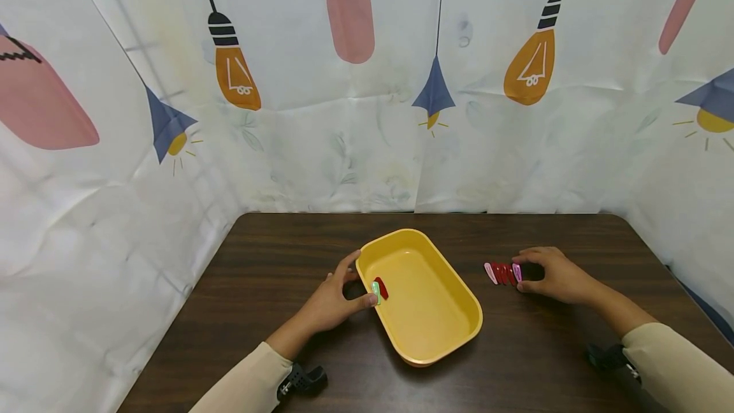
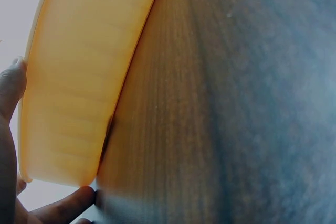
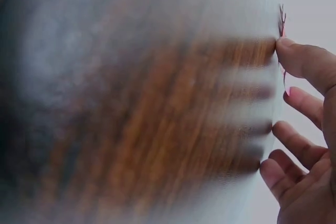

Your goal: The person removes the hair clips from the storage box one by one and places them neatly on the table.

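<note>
A yellow plastic tray sits on the table, and my left hand grips its left side, thumb at the rim and fingers spread around the far corner. In the left wrist view the tray's outer wall shows between the thumb and fingers. Inside the tray by that thumb lie a green hair clip and a red hair clip. My right hand pinches a purple hair clip by its two ends, at the right end of a row of clips.
Several red hair clips and a pink hair clip lie in that row on the dark wooden table, right of the tray. A printed white curtain hangs behind the table's far edge.
</note>
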Available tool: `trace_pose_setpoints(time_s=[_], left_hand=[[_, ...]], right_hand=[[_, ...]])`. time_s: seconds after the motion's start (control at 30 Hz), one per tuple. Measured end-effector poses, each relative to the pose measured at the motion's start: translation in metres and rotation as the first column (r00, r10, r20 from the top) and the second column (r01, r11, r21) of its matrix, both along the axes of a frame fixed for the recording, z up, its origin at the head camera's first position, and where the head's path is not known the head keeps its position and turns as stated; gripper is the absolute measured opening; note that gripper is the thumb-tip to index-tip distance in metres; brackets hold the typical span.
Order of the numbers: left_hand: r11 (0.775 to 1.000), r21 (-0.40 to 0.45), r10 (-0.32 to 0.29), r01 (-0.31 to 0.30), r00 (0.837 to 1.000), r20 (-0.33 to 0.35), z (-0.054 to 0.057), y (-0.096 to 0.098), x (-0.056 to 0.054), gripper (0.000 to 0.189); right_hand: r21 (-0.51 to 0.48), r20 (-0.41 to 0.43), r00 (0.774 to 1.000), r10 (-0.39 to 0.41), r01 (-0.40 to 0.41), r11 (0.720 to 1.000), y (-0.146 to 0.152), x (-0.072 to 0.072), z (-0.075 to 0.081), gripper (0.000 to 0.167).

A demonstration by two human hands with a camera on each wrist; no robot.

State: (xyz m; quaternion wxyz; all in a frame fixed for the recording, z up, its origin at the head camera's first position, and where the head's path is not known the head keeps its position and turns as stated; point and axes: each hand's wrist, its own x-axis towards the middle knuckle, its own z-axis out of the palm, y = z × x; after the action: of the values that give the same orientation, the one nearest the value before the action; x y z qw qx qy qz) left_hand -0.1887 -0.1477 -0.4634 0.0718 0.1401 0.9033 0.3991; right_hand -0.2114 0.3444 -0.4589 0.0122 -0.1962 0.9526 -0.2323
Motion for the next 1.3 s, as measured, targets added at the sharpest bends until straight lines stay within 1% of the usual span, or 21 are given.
trace_pose_setpoints(time_s=[0.27, 0.63, 0.8, 1.0, 1.2, 1.3], left_hand=[[1.0, 0.0, -0.005, 0.005, 1.0, -0.005, 0.0, -0.001, 0.0, 0.099], [1.0, -0.01, -0.009, 0.009, 1.0, -0.01, 0.001, -0.001, 0.0, 0.1], [1.0, -0.007, -0.009, 0.009, 1.0, -0.006, 0.001, -0.001, 0.0, 0.1], [1.0, -0.002, -0.013, 0.013, 1.0, -0.008, 0.001, 0.0, 0.0, 0.099], [1.0, -0.006, -0.011, 0.011, 1.0, -0.004, 0.001, 0.0, -0.001, 0.099], [1.0, -0.002, -0.009, 0.009, 1.0, 0.0, 0.001, 0.0, -0.001, 0.1]], right_hand=[[0.016, 0.033, 0.999, 0.002, -0.002, 1.0, -0.002, -0.001, 0.002, 0.059], [0.036, 0.046, 0.999, 0.002, -0.004, 0.999, -0.006, 0.0, 0.006, 0.061], [0.049, 0.053, 0.999, -0.005, 0.002, 0.999, -0.006, -0.005, 0.011, 0.06], [0.046, 0.046, 0.999, 0.008, -0.011, 0.999, -0.01, -0.011, 0.021, 0.06], [0.042, 0.028, 0.999, 0.034, -0.035, 0.998, -0.021, -0.013, 0.035, 0.059], [0.03, 0.031, 0.999, 0.042, -0.043, 0.999, -0.027, -0.014, 0.042, 0.062]])
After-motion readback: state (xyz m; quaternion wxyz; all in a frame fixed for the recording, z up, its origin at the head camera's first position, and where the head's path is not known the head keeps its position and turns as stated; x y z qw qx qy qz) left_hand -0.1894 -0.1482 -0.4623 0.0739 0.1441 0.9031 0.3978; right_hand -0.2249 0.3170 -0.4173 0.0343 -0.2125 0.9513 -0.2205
